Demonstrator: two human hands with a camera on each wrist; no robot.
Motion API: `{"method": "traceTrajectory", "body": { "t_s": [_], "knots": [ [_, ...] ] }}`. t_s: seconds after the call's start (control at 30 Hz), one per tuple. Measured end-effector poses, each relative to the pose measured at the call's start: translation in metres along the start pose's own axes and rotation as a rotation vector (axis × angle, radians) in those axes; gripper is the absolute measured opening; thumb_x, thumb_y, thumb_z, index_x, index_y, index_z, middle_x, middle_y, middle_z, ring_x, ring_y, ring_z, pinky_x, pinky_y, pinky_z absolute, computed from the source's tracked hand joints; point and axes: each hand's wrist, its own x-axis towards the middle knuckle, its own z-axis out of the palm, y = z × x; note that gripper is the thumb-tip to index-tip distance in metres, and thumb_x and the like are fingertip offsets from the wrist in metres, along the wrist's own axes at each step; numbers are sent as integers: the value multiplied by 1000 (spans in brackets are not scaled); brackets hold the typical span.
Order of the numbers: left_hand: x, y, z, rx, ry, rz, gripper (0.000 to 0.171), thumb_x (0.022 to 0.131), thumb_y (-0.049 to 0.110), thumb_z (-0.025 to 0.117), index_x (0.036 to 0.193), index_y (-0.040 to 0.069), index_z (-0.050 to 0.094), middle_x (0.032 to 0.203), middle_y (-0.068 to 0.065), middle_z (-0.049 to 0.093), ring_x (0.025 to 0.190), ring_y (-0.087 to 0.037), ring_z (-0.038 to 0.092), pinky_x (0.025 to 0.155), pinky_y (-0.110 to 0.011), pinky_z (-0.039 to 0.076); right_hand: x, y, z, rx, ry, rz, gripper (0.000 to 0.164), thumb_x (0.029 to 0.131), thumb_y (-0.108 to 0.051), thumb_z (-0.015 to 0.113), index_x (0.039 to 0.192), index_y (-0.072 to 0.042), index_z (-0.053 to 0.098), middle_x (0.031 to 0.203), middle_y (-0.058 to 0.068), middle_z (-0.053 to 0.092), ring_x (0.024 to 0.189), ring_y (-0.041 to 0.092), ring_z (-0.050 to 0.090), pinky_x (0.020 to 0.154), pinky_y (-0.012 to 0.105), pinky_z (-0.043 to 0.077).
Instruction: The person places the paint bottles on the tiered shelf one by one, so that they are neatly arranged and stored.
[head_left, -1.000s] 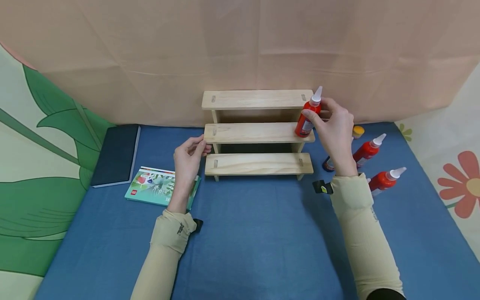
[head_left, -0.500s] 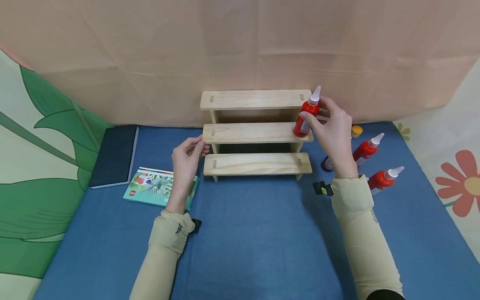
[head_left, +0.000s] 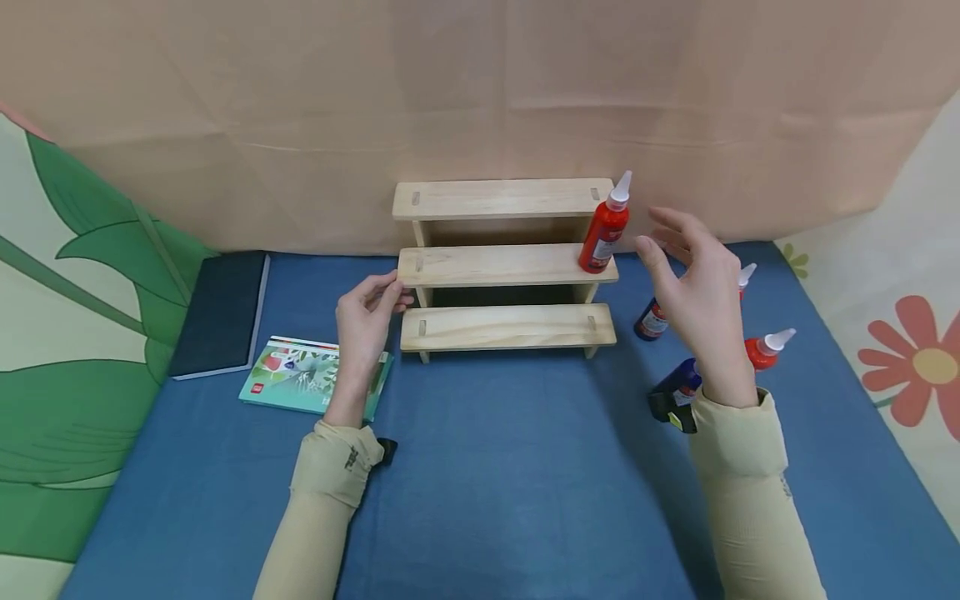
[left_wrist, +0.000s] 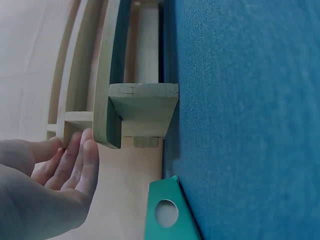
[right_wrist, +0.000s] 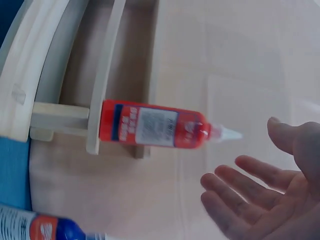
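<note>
A three-tier wooden step shelf [head_left: 487,265] stands against the beige backdrop. My left hand [head_left: 360,325] pinches the left end of its middle tier, thumb and fingertips on the board's end [left_wrist: 62,125] in the left wrist view. Upright at the right end of that same tier stands a red squeeze bottle [head_left: 604,229] with a white pointed nozzle. To the right of it, apart from it, my right hand [head_left: 701,296] is spread with nothing in its grasp. The right wrist view shows the gap between those fingers [right_wrist: 250,182] and the bottle [right_wrist: 155,125].
Dark blue bottles [head_left: 677,382] and more red bottles [head_left: 763,354] stand on the blue cloth at the right, partly hidden by my right arm. A green picture book [head_left: 296,375] lies left of the shelf, and a dark notebook [head_left: 221,312] lies beyond it.
My right hand has let go of the red bottle and drawn back to the right. The bottle stays on the middle tier. My left hand keeps its hold on the shelf.
</note>
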Motion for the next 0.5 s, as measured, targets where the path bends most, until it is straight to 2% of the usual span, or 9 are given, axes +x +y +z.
{"method": "traceTrajectory", "body": {
  "t_s": [0.17, 0.3, 0.43, 0.47, 0.5],
  "knots": [
    [3, -4, -2, -10, -1, 2, 30, 108, 10, 66, 134, -6, 71, 116, -28, 73, 89, -12, 75, 86, -25, 64, -15, 2, -18, -52, 7, 48, 47, 109, -30, 68, 150, -10, 62, 138, 21, 68, 127, 44, 63, 109, 65, 50],
    [4, -5, -4, -1, 0, 14, 31, 108, 10, 67, 135, -5, 70, 115, -27, 72, 88, -11, 75, 85, -24, 64, -26, 6, -31, -87, -24, 101, 48, 109, -36, 66, 152, -13, 61, 141, 17, 67, 130, 42, 62, 107, 68, 51],
    [3, -3, -5, 12, 1, 32, 32, 109, 11, 66, 138, -3, 69, 114, -26, 72, 88, -11, 75, 85, -24, 64, -36, 16, -42, -100, -62, 133, 49, 110, -35, 64, 154, -14, 59, 144, 16, 66, 129, 42, 62, 101, 69, 52],
    [3, -3, -5, 13, 2, 34, 32, 109, 10, 66, 138, -2, 69, 114, -26, 72, 88, -11, 75, 85, -24, 64, -38, 19, -44, -105, -68, 138, 49, 110, -35, 63, 154, -14, 59, 144, 16, 65, 129, 42, 62, 100, 64, 54],
    [3, -3, -6, 13, 4, 34, 32, 109, 11, 66, 138, -2, 69, 114, -25, 72, 89, -10, 75, 86, -24, 64, -41, 22, -46, -104, -74, 140, 50, 110, -35, 63, 155, -14, 58, 145, 16, 65, 130, 43, 62, 101, 64, 53]
  ]
}}
